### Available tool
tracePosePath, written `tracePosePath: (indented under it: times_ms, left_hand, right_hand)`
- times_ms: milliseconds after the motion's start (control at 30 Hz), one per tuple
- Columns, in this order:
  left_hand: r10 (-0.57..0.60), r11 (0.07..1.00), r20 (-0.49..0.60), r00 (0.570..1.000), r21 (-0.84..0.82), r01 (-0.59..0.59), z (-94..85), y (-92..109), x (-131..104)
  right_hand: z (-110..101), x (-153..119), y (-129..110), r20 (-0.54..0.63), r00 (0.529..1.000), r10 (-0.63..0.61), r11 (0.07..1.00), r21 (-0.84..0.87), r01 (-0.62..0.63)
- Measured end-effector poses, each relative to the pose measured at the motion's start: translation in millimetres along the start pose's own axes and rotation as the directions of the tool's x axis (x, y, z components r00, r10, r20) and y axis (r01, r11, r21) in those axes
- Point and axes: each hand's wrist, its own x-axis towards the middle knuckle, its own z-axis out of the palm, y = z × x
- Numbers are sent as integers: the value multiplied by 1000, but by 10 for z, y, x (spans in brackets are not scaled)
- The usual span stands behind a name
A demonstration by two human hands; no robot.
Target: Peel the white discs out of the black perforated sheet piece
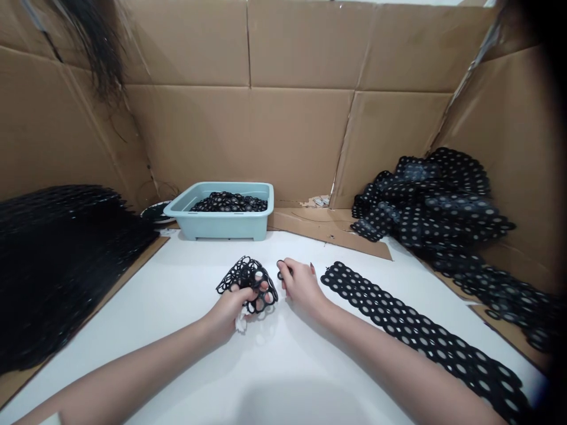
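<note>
My left hand [231, 311] is closed around a bunch of black rings [248, 274] joined into an openwork mesh. A crumpled white scrap [241, 323] sticks out below its fingers. To the right, my right hand [301, 283] pinches a small black ring [279, 270] between thumb and fingers, a short gap from the mesh. Behind its knuckles shows a small dark pointed tip [312, 268] that I cannot make out. Beside my right forearm, a long black strip of rings with pale round centres [398, 313] lies flat on the white table [283, 378].
A light blue basin [221, 227] holding black ring pieces [230, 202] stands at the back. Crumpled black dotted strips [425, 200] are heaped at the right. Glossy black strands [66, 254] are piled at the left. Cardboard walls [301, 130] enclose the table.
</note>
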Motion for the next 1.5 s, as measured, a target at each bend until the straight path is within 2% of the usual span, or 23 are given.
tracePosePath:
  times_ms: [133,300,400,500,567,633,767,867,933,1033,1133,1200,1300,1400,1500]
  left_hand:
    - [24,1000,-65,998,21,-22,2,8,-22]
    - [51,998,-110,993,38,-47,31,9,-40]
    - [60,998,-142,988,39,-55,57,11,-53]
    - [61,998,-165,984,37,-56,73,13,-65]
    - [58,998,-160,985,31,-54,78,22,-70]
    - [54,998,-145,988,21,-51,83,41,-73]
    - [45,999,-100,994,10,-45,91,86,-90]
    - [41,999,-72,997,-7,-42,84,82,-104]
    - [36,999,-60,998,-27,-37,70,59,-101]
    - [38,996,-30,999,-86,-40,43,32,-76]
    - [41,987,10,999,-154,-39,21,42,-53]
    - [39,983,10,999,-182,-37,18,55,-49]
    - [47,991,-81,996,-123,-57,32,56,-52]
    - [60,997,-205,977,-43,-71,44,32,-43]
    - [75,995,-255,964,-39,-87,40,9,-22]
  right_hand:
    - [135,-109,-42,84,996,-20,999,48,16]
    - [213,-171,-113,229,973,-14,981,193,-31]
    - [220,-222,-156,207,978,-28,973,230,-21]
    - [215,-259,-170,163,985,-56,982,185,25]
    - [215,-257,-156,173,981,-90,981,186,57]
    - [223,-238,-129,214,968,-128,959,278,65]
    - [235,-186,-71,342,925,-167,851,524,-40]
    - [216,-159,-57,409,899,-155,831,547,-106]
    - [185,-146,-65,396,908,-139,850,518,-96]
    - [112,-139,-94,297,948,-119,879,475,-39]
    - [36,-151,-127,168,977,-129,955,286,77]
    - [11,-155,-140,135,973,-185,974,155,164]
    - [30,-138,-135,146,961,-233,967,142,213]
    - [86,-107,-111,131,972,-197,973,147,178]
    - [125,-94,-95,86,983,-162,978,144,148]
